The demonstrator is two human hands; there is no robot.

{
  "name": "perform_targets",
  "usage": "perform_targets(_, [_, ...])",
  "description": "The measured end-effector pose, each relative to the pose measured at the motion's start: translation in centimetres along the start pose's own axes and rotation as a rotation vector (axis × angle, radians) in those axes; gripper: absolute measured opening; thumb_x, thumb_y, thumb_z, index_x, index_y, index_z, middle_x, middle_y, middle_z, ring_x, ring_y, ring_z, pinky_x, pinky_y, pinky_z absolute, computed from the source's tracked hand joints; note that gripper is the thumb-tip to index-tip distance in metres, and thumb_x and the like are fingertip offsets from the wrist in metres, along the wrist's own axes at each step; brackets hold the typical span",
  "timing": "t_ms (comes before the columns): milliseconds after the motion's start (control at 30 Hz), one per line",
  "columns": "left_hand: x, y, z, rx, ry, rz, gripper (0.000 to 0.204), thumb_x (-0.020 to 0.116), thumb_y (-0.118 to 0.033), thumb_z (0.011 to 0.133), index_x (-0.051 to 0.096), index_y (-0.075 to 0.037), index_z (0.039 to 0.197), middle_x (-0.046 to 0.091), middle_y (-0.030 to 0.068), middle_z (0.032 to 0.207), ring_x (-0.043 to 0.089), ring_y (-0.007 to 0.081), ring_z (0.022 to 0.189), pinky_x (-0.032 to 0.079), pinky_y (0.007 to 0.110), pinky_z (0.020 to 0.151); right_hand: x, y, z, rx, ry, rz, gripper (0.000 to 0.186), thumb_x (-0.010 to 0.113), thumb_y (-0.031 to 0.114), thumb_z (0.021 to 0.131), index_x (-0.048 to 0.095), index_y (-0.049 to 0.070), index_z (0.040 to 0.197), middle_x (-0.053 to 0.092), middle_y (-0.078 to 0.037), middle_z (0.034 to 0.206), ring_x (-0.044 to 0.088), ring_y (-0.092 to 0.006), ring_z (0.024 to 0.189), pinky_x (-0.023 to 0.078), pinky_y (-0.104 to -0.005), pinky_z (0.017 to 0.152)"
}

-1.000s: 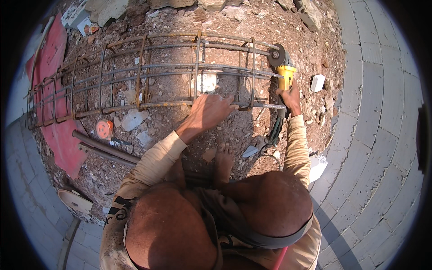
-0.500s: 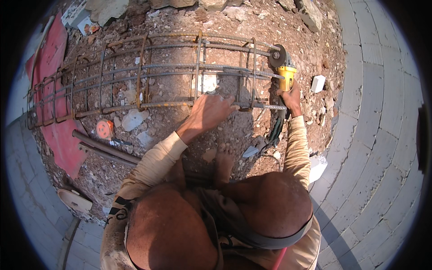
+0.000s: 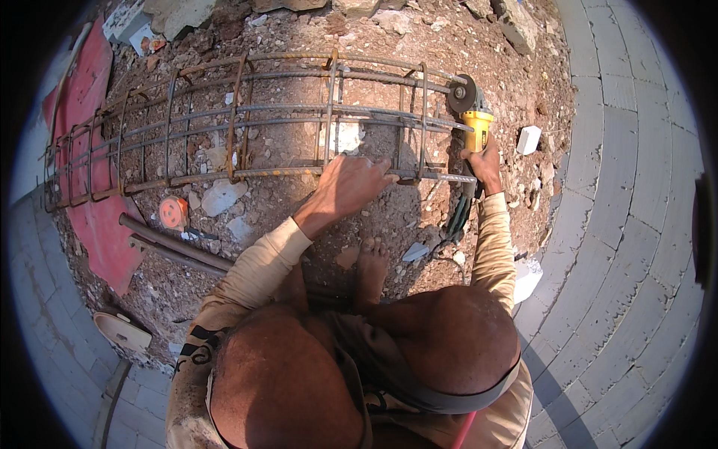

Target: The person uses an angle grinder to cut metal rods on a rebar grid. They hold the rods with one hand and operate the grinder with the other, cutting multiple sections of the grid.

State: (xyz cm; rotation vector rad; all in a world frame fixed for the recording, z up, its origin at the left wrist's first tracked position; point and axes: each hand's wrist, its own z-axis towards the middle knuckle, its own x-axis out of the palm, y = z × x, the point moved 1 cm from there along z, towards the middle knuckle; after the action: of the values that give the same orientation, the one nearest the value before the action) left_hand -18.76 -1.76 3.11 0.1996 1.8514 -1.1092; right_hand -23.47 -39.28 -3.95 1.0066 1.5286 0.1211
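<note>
A long cage of rusty rebar (image 3: 280,172) lies across the ground in front of me, its bars tied by square stirrups (image 3: 234,123). My left hand (image 3: 350,187) is closed round the nearest bar, right of the cage's middle. In my right hand (image 3: 486,166), past the cage's right end, is a yellow angle grinder (image 3: 476,133), held by its body. Its dark cutting disc (image 3: 462,93) is at the tip of a far bar; whether they touch I cannot tell. Part of my right hand's grip is hidden behind the tool.
Rubble covers the soil, with big stones (image 3: 514,26) at the back. Grey block walls (image 3: 613,165) stand on both sides. A red sheet (image 3: 97,232), metal pipes (image 3: 176,241) and an orange round object (image 3: 173,213) lie left. A dark cable (image 3: 458,221) hangs beneath the grinder.
Almost nothing differs. The grinder's disc sits very slightly further right; both hands keep their places and holds.
</note>
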Motion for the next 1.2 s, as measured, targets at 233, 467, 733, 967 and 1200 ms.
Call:
perform_targets(233, [-0.5,-0.3,-0.2,-0.036,0.009,-0.007,0.042,0.058,-0.041,0.105,0.068,-0.004,0.123,0.067,0.013,0.065,0.07,0.032,0.061,0.053,0.045,0.055,0.1,0.5,0.0,-0.008,0.037,0.046,0.073,0.082,0.011,0.068,0.06,0.001,0.136,0.072,-0.013,0.117,0.067,-0.029,0.107,0.051,-0.0398,0.1])
perform_targets(467, [-0.9,-0.3,-0.1,-0.037,0.031,0.004,0.043,0.058,-0.041,0.106,0.068,-0.004,0.124,0.066,0.012,0.064,0.068,0.03,0.058,0.052,0.043,0.052,0.3,0.1,-0.1,0.032,0.017,-0.02,0.076,0.083,0.013,0.068,0.059,0.002,0.139,0.072,-0.013,0.12,0.067,-0.0289,0.109,0.052,-0.0403,0.1])
perform_targets(733, [-0.3,-0.1,-0.2,-0.007,-0.003,0.019,0.043,0.059,-0.041,0.105,0.068,-0.004,0.124,0.066,0.0107,0.064,0.068,0.0288,0.057,0.051,0.043,0.05,0.0,0.0,-0.2,0.019,0.047,0.052,0.08,0.083,0.013,0.068,0.057,0.003,0.142,0.071,-0.014,0.122,0.066,-0.0291,0.112,0.051,-0.0405,0.102])
perform_targets(967, [-0.2,-0.1,-0.1,-0.008,-0.016,0.023,0.043,0.061,-0.041,0.104,0.068,-0.005,0.127,0.065,0.0089,0.061,0.068,0.0278,0.057,0.05,0.043,0.049,-0.1,0.2,-0.3,0.024,0.046,0.022,0.082,0.083,0.014,0.068,0.056,0.003,0.144,0.07,-0.015,0.124,0.066,-0.0301,0.115,0.05,-0.0409,0.104])
perform_targets(1200, [-0.2,-0.1,-0.1,-0.025,-0.013,0.009,0.043,0.061,-0.042,0.103,0.069,-0.006,0.126,0.065,0.0091,0.062,0.068,0.0287,0.057,0.05,0.043,0.049,0.1,-0.3,-0.2,0.013,0.033,0.025,0.081,0.083,0.015,0.067,0.057,0.003,0.143,0.07,-0.015,0.124,0.066,-0.0303,0.114,0.05,-0.0413,0.104])
